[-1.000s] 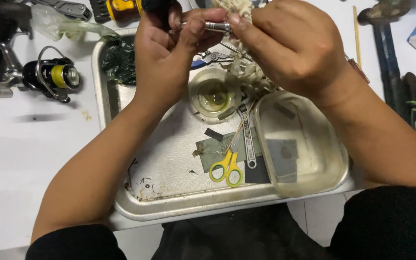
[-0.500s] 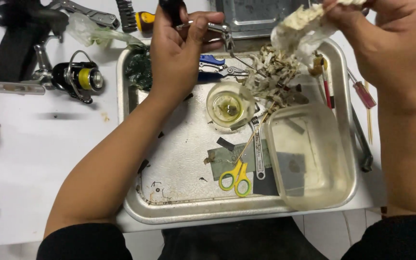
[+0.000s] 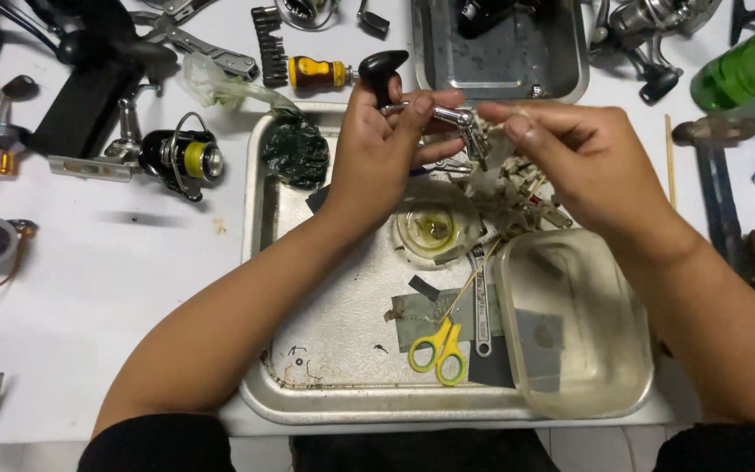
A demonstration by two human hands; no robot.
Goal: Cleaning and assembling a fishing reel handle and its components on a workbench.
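My left hand (image 3: pixel 391 144) holds a metal reel handle (image 3: pixel 447 115) with a black knob (image 3: pixel 381 68) above a dented metal tray (image 3: pixel 342 350). My right hand (image 3: pixel 587 162) pinches a dirty crumpled tissue (image 3: pixel 493 162) against the handle's end. Under the hands lies a round clear lid with yellowish grease (image 3: pixel 432 229) and a pile of small parts and soiled paper (image 3: pixel 530 197). In the tray also lie yellow scissors (image 3: pixel 439 350), a small wrench (image 3: pixel 481 306), a dark rag (image 3: pixel 296 153) and a clear plastic container (image 3: pixel 574 328).
Fishing reels (image 3: pixel 176 157) and dark tools lie on the white table at left. A yellow-handled screwdriver (image 3: pixel 316 72), a bit strip (image 3: pixel 266 33) and a second metal tray (image 3: pixel 500 61) sit at the back. A green bottle (image 3: pixel 749 61) and a hammer (image 3: pixel 718 175) are at right.
My right hand came down and left from the upper right, bringing the tissue to the metal handle held by my left hand. The view shifted slightly.
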